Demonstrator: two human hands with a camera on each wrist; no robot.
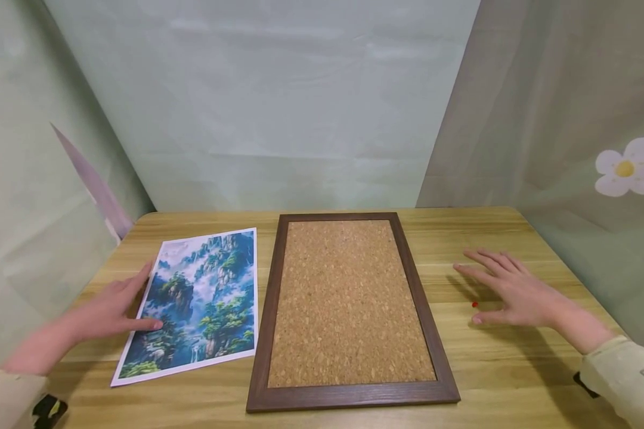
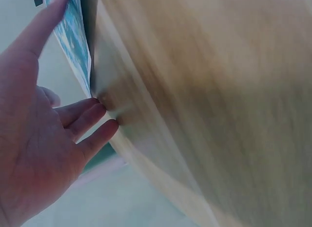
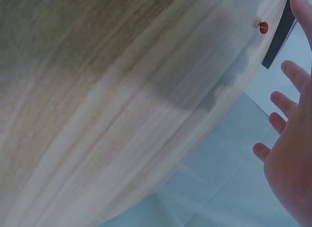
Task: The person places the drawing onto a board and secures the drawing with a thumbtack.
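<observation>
A landscape print (image 1: 195, 304) lies flat on the left part of the wooden bench (image 1: 515, 369), tilted a little so its near corner points toward the person. The left hand (image 1: 110, 307) rests at the print's left edge, palm down, fingers (image 1: 139, 280) straight and loosely spread; the thumb tip lies on the picture itself, while the fingers run along the white border. In the left wrist view the fingertips touch the bench just beside the paper's edge, and nothing is pinched.

Just right of the print, with a narrow strip of bare wood between them, lies a cork board (image 1: 349, 304) in a dark brown frame. Its far edge comes close to the back of the bench and its near edge stops short of the front, leaving a band of bare wood along the front.

The right hand (image 1: 512, 289) hovers low over or rests on the bench right of the board, well apart from the frame, fingers straight and spread, holding nothing. A small red pushpin (image 1: 474, 305) sits on the wood just beside the thumb, between the hand and the board's right edge; the right wrist view shows it as a red dot (image 3: 263, 27) near the frame's dark edge.

Pale green cloth (image 1: 300, 101) hangs close behind and at both sides, so the bench is hemmed in on three sides.
</observation>
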